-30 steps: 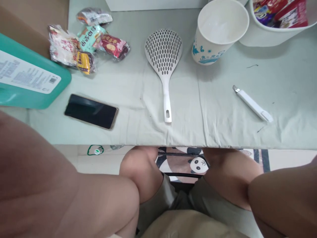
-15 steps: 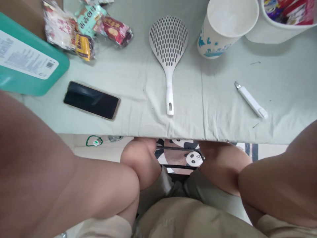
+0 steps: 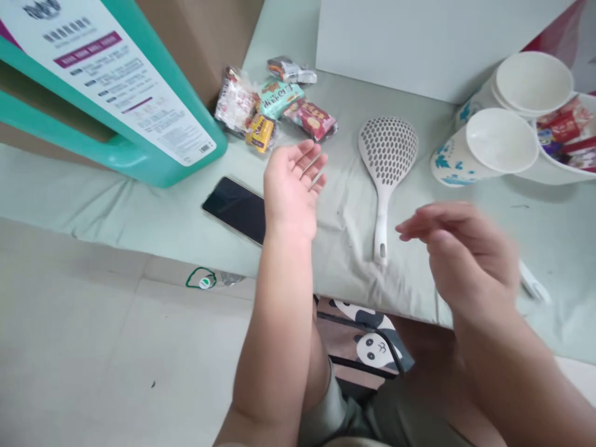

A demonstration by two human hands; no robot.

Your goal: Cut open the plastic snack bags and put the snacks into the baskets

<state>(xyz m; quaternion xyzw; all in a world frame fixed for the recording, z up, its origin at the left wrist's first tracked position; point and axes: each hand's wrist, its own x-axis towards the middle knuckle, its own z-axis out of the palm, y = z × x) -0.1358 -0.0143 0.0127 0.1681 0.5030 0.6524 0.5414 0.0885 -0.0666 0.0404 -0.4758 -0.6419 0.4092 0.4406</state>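
My left hand is over the table, palm turned up and fingers apart, holding nothing. It covers the right end of a black phone and lies just in front of several wrapped snacks. A pale skimmer with a perforated bowl rests between my hands, its handle toward me. Right of that handle is my right hand, somewhat blurred, fingers stretched out to the left with nothing seen in them. Partly behind this hand is a white utility knife.
A large green jug stands at the left against a brown box. Paper cups and a white tub of wrapped sweets are at the right. A white panel rises behind. The cloth-covered table's front edge is above my knees.
Both hands have come into view over the table. The view has shifted, so the tabletop things appear lower and further right, and more of the jug and floor shows.
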